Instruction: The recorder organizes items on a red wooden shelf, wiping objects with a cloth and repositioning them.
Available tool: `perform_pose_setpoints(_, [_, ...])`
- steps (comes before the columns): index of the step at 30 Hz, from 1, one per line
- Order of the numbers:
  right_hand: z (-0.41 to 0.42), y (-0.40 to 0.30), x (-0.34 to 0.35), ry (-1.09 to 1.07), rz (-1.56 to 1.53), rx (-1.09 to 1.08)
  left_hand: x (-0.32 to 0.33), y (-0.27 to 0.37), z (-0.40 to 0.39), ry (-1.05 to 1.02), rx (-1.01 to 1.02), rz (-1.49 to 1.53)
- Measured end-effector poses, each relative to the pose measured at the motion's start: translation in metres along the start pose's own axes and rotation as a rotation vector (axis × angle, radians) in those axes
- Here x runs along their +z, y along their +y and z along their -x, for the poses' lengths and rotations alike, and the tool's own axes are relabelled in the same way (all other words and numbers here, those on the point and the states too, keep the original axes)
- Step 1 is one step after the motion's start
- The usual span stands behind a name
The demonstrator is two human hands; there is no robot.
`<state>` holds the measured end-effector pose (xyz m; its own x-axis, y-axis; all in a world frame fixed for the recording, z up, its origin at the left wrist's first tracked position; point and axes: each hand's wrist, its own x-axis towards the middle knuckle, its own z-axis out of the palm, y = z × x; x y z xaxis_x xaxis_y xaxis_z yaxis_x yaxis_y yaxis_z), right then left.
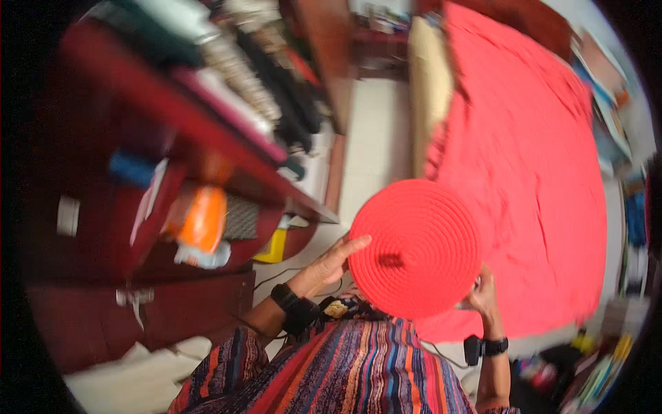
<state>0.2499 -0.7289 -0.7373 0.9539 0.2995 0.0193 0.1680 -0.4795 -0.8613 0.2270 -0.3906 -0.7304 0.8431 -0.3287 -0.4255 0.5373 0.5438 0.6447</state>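
A round red coiled-rope piece (414,227) is held up in front of my striped garment (357,367). Whether it is a flat mat, a lid or the base of a basket cannot be told from above. My left hand (331,264) grips its left rim, the thumb lying over the coils. On the lower right rim, my right hand (483,292) holds on with its fingers mostly hidden underneath. A small dark patch shows near the centre of the coils. Each wrist wears a black band.
A bed with a red-pink sheet (522,196) fills the right side. To the left stand an open dark-red wardrobe with folded clothes (243,83) and a shelf holding an orange packet (206,217). Pale floor tiles (372,129) run between. Books and other items crowd the far right.
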Motion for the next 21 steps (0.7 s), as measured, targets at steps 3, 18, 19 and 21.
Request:
perform_pose_setpoints(3, [-0.002, -0.071, 0.023, -0.137, -0.071, -0.055, 0.005, 0.025, 0.096, 0.152, 0.177, -0.092])
perform_pose_setpoints(18, [0.018, -0.403, 0.19, -0.771, -0.388, -0.354, -0.018, 0.153, 0.491, 0.625, 0.694, -0.033])
perform_pose_setpoints(19, [0.021, -0.424, 0.212, -0.754, -0.53, -0.331, -0.033, 0.163, 0.509, 0.672, 0.75, -0.106])
perform_pose_setpoints(21, [0.02, -0.461, 0.25, -0.855, -0.51, -0.277, -0.069, 0.183, 0.547, 0.591, 0.767, -0.105])
